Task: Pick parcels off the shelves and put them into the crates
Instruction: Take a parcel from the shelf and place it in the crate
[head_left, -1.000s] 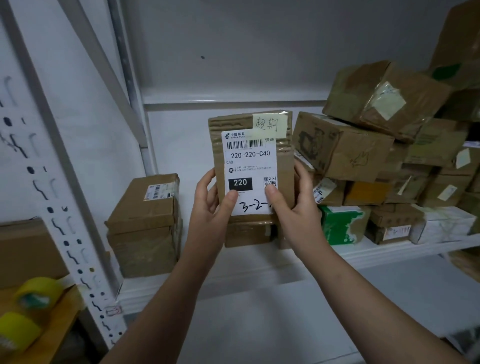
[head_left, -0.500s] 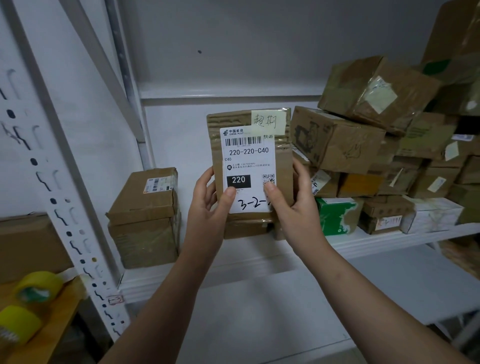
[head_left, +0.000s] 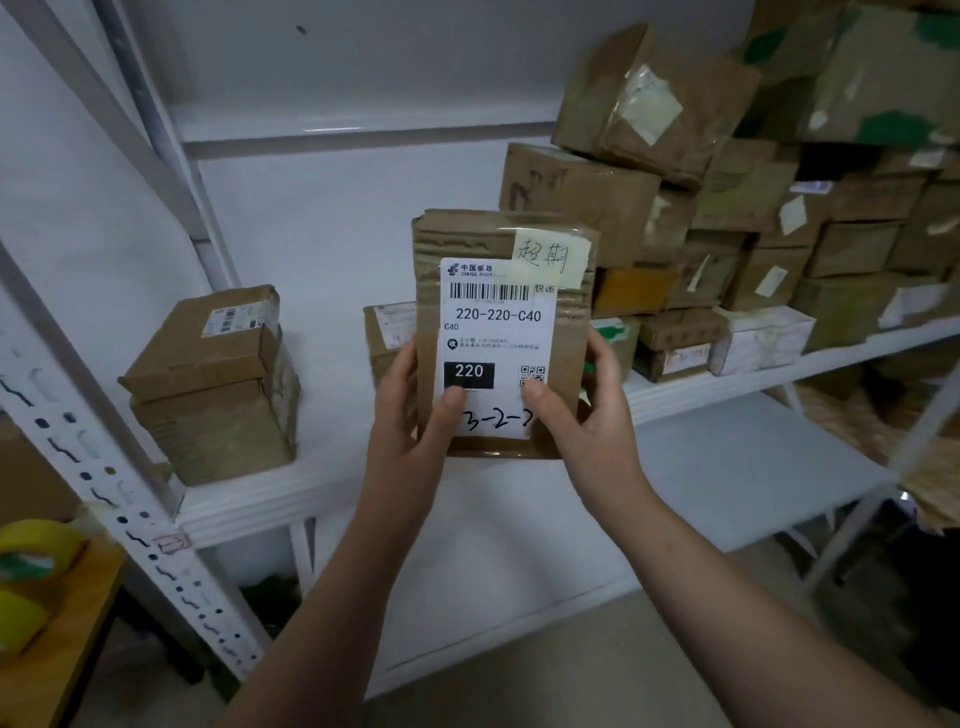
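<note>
A: Where was the parcel (head_left: 498, 332)?
B: Held upright in front of the shelf (head_left: 337, 441), long axis vertical; left hand (head_left: 405, 431) and right hand (head_left: 592, 421) each pinched a lower edge, equally near.

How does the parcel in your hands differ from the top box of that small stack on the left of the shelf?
The held parcel is flat and upright, gripped by the left hand and right hand; the top box is chunkier and lies on a lower box. The held parcel's white label covers much of its face, beside a yellow note; the top box's sticker is small. Both are brown cardboard.
</note>
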